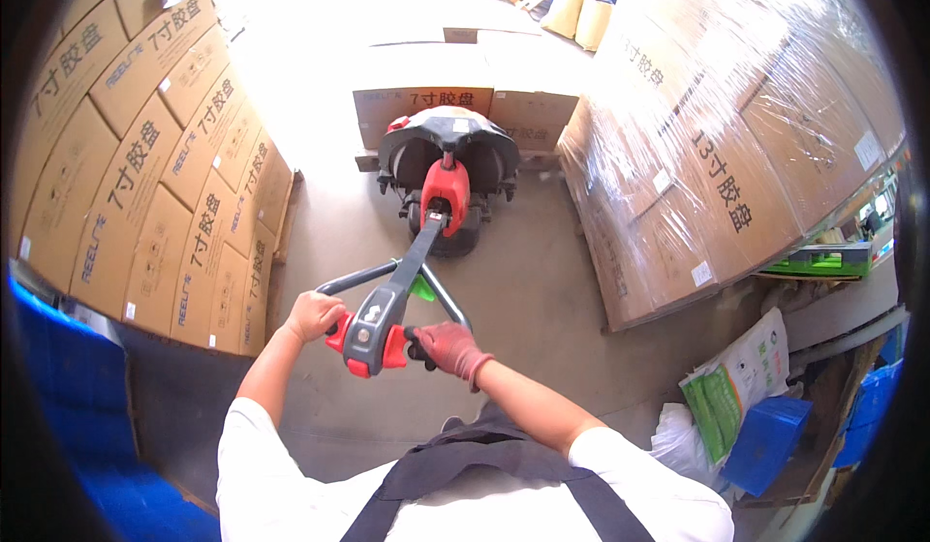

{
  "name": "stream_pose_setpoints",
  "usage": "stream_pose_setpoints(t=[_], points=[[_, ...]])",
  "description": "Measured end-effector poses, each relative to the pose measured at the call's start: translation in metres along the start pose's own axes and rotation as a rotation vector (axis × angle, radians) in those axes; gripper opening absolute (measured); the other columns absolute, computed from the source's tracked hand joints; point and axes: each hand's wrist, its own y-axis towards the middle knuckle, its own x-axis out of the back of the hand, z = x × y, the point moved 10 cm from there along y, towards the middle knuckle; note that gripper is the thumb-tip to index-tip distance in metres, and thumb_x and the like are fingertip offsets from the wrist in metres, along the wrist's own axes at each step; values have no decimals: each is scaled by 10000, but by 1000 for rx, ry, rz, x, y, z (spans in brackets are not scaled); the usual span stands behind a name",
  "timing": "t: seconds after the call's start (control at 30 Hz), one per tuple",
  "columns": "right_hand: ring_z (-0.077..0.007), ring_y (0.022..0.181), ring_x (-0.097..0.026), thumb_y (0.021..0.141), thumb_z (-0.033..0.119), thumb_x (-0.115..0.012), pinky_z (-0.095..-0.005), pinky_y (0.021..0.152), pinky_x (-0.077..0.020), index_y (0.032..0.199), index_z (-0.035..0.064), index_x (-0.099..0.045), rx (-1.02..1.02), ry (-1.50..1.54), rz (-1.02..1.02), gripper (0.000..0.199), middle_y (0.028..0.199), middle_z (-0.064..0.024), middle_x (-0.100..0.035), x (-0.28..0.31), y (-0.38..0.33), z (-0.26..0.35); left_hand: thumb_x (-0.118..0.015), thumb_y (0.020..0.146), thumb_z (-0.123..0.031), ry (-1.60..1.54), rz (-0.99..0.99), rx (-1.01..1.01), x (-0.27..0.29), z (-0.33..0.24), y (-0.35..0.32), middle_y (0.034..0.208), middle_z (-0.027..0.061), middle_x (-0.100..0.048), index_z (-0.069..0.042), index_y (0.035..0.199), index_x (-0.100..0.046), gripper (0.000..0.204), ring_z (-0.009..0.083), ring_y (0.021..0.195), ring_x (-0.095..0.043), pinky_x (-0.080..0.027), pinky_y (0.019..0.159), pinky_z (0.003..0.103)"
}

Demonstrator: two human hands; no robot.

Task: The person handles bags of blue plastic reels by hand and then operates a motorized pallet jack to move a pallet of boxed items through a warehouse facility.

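Note:
In front of me stands an electric pallet truck (446, 188) with a red and black body and a long dark tiller. Both my hands grip the control handle (376, 317) at the tiller's near end. My left hand (315, 316), bare, is closed round its left side by the red grip. On the right side, my right hand (453, 350) is closed too, in a red glove with dark fingers. A green tab (422, 290) shows between the handle bars. Cardboard boxes (426, 111) stand right behind the truck's body; its forks are hidden.
A tall stack of cartons (155, 169) on a pallet rises at the left. At the right stands a film-wrapped carton stack (712, 145). Blue bins (73, 397) are at lower left; a white and green sack (741, 382) and a blue box (768, 443) lie at lower right.

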Motion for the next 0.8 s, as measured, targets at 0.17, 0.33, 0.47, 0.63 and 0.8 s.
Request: stream_pose_setpoints(t=[0.17, 0.33, 0.47, 0.63, 0.8], points=[[-175, 598, -665, 955, 406, -367, -321, 664, -498, 932, 114, -682, -69, 138, 3, 430, 738, -41, -691, 91, 80, -38, -430, 875, -419, -21, -29, -1, 14, 26, 122, 654, 129, -593, -113, 652, -594, 414, 355, 676, -586, -467, 606, 426], [-168, 579, -657, 953, 421, -371, -307, 654, -497, 877, 100, -679, 14, 64, -111, 451, 747, -35, -690, 159, 163, -80, -428, 874, -431, -77, -7, 29, 20, 63, 228, 666, 111, -619, -137, 675, -633, 410, 335, 685, -608, -487, 625, 398], [-168, 609, -654, 945, 430, -357, -312, 685, -483, 839, 111, -689, -47, 143, -13, 472, 695, -27, -682, 211, 212, -79, -420, 883, -438, -57, 1, 19, 43, 80, 295, 651, 101, -617, -142, 677, -644, 425, 321, 668, -613, -487, 613, 397], [-213, 721, -655, 930, 432, -356, -353, 743, -463, 909, 174, -699, -61, 125, -28, 429, 676, -29, -675, 247, 256, -103, -421, 885, -459, -88, 31, 37, 48, 95, 350, 644, 94, -616, -145, 673, -638, 437, 321, 657, -608, -487, 607, 401], [-198, 631, -658, 932, 373, -397, -343, 673, -498, 943, 179, -695, 35, -88, -121, 355, 737, -28, -690, 268, 283, -143, -426, 894, -428, -25, 33, -78, 24, 89, 389, 627, 94, -602, -130, 643, -599, 426, 316, 622, -596, -469, 566, 401]])
